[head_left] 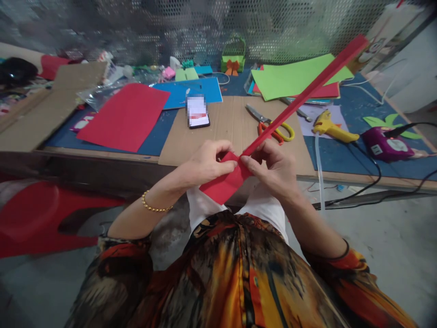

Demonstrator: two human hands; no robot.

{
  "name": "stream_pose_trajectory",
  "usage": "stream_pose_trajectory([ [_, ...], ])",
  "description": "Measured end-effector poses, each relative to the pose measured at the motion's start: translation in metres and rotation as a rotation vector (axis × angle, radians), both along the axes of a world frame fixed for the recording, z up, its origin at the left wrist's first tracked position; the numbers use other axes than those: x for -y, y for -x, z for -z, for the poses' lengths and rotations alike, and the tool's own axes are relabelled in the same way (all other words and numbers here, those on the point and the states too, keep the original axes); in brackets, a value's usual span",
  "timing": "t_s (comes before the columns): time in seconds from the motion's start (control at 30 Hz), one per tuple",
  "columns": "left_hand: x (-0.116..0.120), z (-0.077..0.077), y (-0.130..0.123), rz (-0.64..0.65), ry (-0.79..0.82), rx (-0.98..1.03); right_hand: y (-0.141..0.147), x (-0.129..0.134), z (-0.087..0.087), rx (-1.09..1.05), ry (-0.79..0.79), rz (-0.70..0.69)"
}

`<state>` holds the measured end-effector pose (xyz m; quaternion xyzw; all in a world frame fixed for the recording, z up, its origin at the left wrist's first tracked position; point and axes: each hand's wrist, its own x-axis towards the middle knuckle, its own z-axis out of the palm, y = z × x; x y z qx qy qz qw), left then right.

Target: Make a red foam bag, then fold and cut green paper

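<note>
A red sheet [223,183], folded into a long narrow strip at its upper right part, is held over the front edge of the table. My left hand [210,163] pinches its wider flat part between thumb and fingers. My right hand [271,166] pinches the sheet where the narrow strip starts, thumb on top. The thumbs are close together near the fold. The strip points up and to the right, passing over the scissors [269,125] with orange and yellow handles, which lie on brown cardboard [225,123].
A phone [198,111] lies on the cardboard. To the left is a large red sheet [126,116]. On the right are green sheets [290,77], a yellow glue gun [334,127], a purple box [387,143] and cables. A small green basket [234,61] stands at the back.
</note>
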<state>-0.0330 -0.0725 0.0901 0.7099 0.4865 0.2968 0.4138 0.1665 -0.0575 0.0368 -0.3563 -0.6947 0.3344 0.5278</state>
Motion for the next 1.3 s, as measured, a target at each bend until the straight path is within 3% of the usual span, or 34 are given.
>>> stream_pose_trajectory([
  [0.23, -0.001, -0.003, -0.004, -0.044, 0.066, -0.029, -0.001, 0.004, -0.002, 0.118, -0.12, 0.079],
  [0.43, -0.002, -0.007, -0.008, -0.057, 0.11, -0.057, -0.002, 0.002, 0.005, 0.022, -0.2, 0.173],
  [0.67, -0.007, -0.002, -0.009, -0.078, 0.131, -0.071, 0.002, 0.001, 0.004, 0.105, -0.547, 0.313],
  [0.97, -0.02, 0.005, -0.009, -0.093, 0.101, -0.023, -0.001, 0.0, 0.015, 0.197, -0.653, 0.203],
  [1.3, -0.023, 0.006, -0.003, -0.092, 0.034, -0.077, 0.0, 0.002, 0.018, 0.381, -0.771, 0.228],
])
